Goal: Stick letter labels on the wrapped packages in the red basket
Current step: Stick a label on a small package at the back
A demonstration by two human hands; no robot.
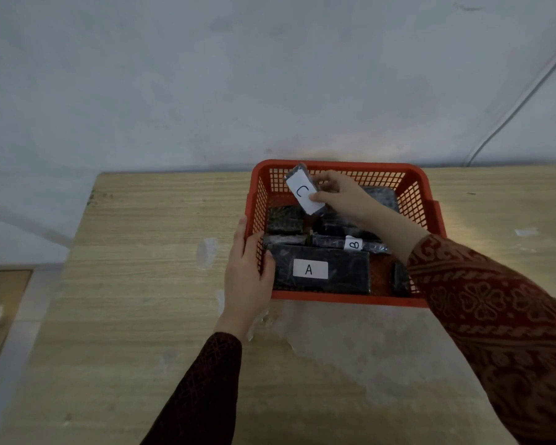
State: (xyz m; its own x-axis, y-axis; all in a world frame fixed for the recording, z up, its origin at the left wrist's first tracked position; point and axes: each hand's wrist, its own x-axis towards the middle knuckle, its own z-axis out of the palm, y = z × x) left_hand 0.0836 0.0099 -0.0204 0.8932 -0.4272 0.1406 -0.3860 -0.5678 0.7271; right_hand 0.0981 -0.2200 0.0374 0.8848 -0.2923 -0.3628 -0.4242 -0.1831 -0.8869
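1. A red basket (344,298) is set on a wooden table (135,284), near the far edge by a grey wall (270,75).
2. The basket's near-left wall is gripped by the left hand (246,271); the thumb is hooked inside, the fingers are laid along the outside.
3. A small dark package (302,187) is pinched in the right hand (337,195) and held tilted above the basket's far-left part. A white label marked C (304,193) is stuck on its face, with the thumb pressed on the label's lower end.
4. A large package labelled A (310,269) is laid flat against the near wall.
5. A narrower package labelled B (353,244) is seen just behind it, partly hidden by the right forearm.
6. Further dark packages are crowded beneath the held one; their number cannot be told.
7. A pale cable (523,97) is run down the wall at right.
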